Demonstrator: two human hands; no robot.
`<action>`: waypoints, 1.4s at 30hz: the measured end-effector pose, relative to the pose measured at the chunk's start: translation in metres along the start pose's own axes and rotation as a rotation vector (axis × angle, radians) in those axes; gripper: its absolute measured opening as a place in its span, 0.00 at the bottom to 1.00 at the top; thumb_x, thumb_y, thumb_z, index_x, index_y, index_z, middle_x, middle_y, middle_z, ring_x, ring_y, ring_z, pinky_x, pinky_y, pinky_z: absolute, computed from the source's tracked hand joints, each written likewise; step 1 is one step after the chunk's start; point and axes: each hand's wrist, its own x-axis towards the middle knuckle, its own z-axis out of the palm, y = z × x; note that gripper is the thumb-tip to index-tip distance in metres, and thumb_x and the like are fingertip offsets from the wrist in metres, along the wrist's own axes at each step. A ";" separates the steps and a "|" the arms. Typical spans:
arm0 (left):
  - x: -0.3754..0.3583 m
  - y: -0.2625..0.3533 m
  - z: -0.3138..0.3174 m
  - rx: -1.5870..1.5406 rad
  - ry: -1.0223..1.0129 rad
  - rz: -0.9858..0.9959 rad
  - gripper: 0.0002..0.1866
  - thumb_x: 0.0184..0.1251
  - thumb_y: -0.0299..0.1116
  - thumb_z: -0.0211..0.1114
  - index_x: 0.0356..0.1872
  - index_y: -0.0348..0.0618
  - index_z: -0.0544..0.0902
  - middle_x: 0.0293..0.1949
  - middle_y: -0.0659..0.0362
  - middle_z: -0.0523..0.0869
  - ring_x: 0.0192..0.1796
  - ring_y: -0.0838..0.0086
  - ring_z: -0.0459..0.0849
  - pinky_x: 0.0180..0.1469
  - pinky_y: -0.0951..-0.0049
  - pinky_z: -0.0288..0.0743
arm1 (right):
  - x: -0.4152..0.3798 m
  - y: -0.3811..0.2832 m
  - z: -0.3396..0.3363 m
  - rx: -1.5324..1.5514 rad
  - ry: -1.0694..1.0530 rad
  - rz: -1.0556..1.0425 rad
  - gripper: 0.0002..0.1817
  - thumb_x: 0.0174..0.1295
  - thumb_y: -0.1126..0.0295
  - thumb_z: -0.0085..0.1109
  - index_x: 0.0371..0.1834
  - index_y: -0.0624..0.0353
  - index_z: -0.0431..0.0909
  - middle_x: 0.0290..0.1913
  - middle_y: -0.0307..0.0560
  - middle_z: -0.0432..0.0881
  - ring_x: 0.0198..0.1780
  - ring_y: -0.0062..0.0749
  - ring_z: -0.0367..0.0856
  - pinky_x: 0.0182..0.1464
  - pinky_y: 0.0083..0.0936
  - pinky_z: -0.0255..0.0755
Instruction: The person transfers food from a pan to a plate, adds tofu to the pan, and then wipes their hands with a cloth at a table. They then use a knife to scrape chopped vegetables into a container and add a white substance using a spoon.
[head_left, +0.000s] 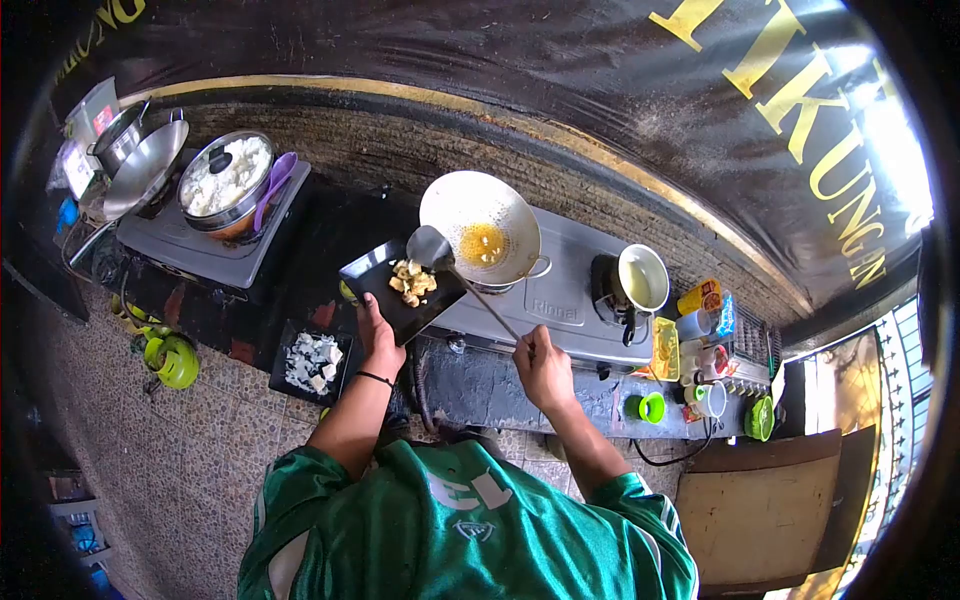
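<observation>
My left hand grips the near edge of a black square plate, which is held up tilted in front of the stove. Browned fried pieces lie on the plate. In my right hand is the long handle of a metal spatula. Its blade is over the plate's far edge, close to the food; whether it touches cannot be made out. Just beyond stands a white wok on the burner, with yellow oil and small bits at its bottom.
Another black plate with white cubes sits at lower left. A pot of rice with a purple spoon stands on the left stove. Right of the wok are a small saucepan, tubs and packets. A green gas cylinder is on the floor.
</observation>
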 end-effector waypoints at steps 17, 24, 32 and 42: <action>-0.004 0.003 -0.008 -0.066 0.048 -0.024 0.41 0.77 0.70 0.56 0.82 0.62 0.61 0.79 0.56 0.69 0.76 0.54 0.74 0.70 0.36 0.74 | 0.107 0.040 0.048 -0.203 0.028 0.173 0.15 0.76 0.65 0.52 0.55 0.64 0.66 0.40 0.74 0.87 0.42 0.76 0.85 0.48 0.67 0.78; 0.001 0.005 -0.007 -0.076 0.037 -0.040 0.41 0.78 0.70 0.56 0.82 0.60 0.60 0.79 0.56 0.69 0.76 0.54 0.74 0.71 0.36 0.74 | 0.047 0.017 0.032 -0.067 -0.010 0.111 0.11 0.76 0.66 0.55 0.51 0.60 0.66 0.36 0.72 0.85 0.40 0.76 0.84 0.45 0.67 0.76; 0.002 0.002 -0.004 -0.086 -0.039 -0.033 0.41 0.78 0.71 0.55 0.82 0.62 0.60 0.80 0.57 0.69 0.78 0.54 0.72 0.73 0.38 0.72 | -0.017 0.008 -0.006 -0.057 -0.029 -0.035 0.10 0.75 0.68 0.59 0.48 0.60 0.69 0.34 0.66 0.85 0.36 0.69 0.86 0.37 0.59 0.78; -0.022 0.005 0.000 -0.124 -0.087 -0.049 0.41 0.78 0.71 0.54 0.82 0.62 0.60 0.80 0.55 0.68 0.79 0.53 0.71 0.71 0.35 0.73 | 0.007 0.018 -0.033 -0.100 0.043 -0.015 0.10 0.76 0.67 0.59 0.48 0.58 0.69 0.38 0.66 0.86 0.38 0.71 0.86 0.40 0.60 0.79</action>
